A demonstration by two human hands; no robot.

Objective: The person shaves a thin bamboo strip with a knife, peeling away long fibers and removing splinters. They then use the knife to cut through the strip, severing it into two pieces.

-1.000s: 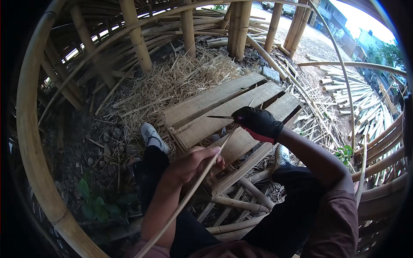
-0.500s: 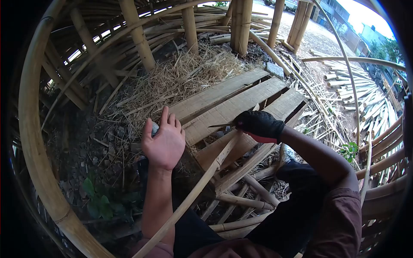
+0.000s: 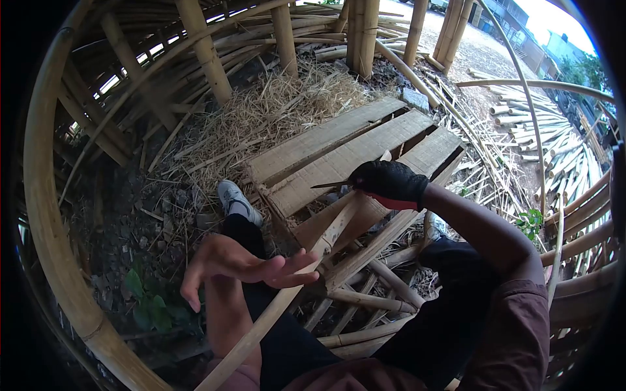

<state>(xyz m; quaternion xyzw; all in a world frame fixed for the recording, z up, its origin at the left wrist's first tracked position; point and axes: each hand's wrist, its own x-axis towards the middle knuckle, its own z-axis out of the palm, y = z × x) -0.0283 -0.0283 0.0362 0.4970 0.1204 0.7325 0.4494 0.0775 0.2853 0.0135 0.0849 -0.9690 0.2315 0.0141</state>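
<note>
My bare left hand [image 3: 251, 260] is open, fingers stretched to the right over a long split bamboo strip [image 3: 270, 316]. Whether the fingertips touch the strip I cannot tell. In its black and red glove, my right hand [image 3: 385, 184] is closed around what looks like a knife [image 3: 331, 185], whose thin dark blade points left. The strip runs from the lower edge up to this hand, and a pale tip shows just above the glove; the part between is hidden. Beneath my right hand stands a low wooden slatted bench [image 3: 352, 156] with gaps between its boards.
Dry shavings [image 3: 280, 111] lie heaped behind the bench. Upright bamboo posts [image 3: 362, 39] and stacked poles stand at the back. Cut bamboo pieces [image 3: 541, 137] cover the ground at right. A curved bamboo pole [image 3: 55, 228] rises on the left. My shoe [image 3: 235, 199] is left of the bench.
My left hand has turned from palm up, fingers raised, and come down and right over the bamboo strip. My shoe now shows fully. The right hand has shifted slightly left and up.
</note>
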